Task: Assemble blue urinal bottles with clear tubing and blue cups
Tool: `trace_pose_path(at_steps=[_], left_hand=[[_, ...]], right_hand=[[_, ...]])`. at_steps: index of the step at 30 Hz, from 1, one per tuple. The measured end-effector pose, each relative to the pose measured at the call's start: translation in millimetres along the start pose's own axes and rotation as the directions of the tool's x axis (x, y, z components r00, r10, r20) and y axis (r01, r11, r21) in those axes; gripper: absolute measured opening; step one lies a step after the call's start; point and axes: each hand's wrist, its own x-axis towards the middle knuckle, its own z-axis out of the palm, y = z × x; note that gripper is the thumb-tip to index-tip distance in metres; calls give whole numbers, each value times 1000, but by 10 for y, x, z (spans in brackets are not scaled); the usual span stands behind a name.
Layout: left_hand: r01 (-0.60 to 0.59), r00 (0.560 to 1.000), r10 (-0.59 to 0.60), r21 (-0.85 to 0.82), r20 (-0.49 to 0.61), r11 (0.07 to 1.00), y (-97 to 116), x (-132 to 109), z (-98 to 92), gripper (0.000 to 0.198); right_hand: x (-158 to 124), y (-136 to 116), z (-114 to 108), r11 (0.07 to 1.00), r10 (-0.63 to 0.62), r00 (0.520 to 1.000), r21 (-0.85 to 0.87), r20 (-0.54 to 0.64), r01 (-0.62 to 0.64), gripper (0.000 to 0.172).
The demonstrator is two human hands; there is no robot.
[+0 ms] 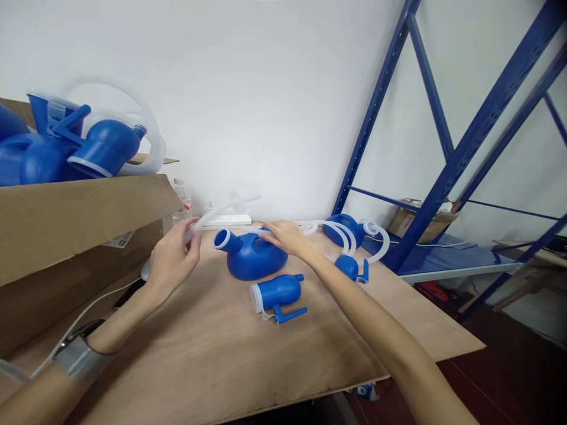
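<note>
My left hand (173, 255) is closed around the end of a translucent flexible tube (224, 206), left of a blue plastic urinal bottle (252, 260). That bottle stands on the wooden table with its wide, white-rimmed mouth pointing up to the left. My right hand (286, 237) lies over the bottle's top handle, thumb and fingers closed on it. Part of a tube passes just behind these fingers, and whether they also touch it I cannot tell. In front of the bottle, a blue funnel-shaped cup (279, 292) with a white rim and an angled handle rests on its side.
A cardboard box (80, 218) at the left is heaped with blue bottles, cups and tubes. Another blue bottle (341, 230), coiled tubes and a second cup (346, 267) lie at the table's right. A power strip (228, 220) sits by the wall. Blue metal shelving (447, 171) stands right.
</note>
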Motion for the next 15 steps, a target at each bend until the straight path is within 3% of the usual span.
trace_pose_path(at_steps=[5, 11, 15], left_hand=[[-16, 995, 0, 167, 96, 986, 90, 106, -379, 49], [-60, 995, 21, 402, 101, 914, 58, 173, -814, 49], [-26, 982, -82, 553, 169, 832, 7, 134, -949, 50]], right_hand=[[-27, 133, 260, 983, 113, 992, 149, -58, -104, 41], [-55, 197, 340, 971, 161, 986, 187, -40, -151, 40], [-38, 218, 362, 974, 153, 987, 176, -42, -143, 41]])
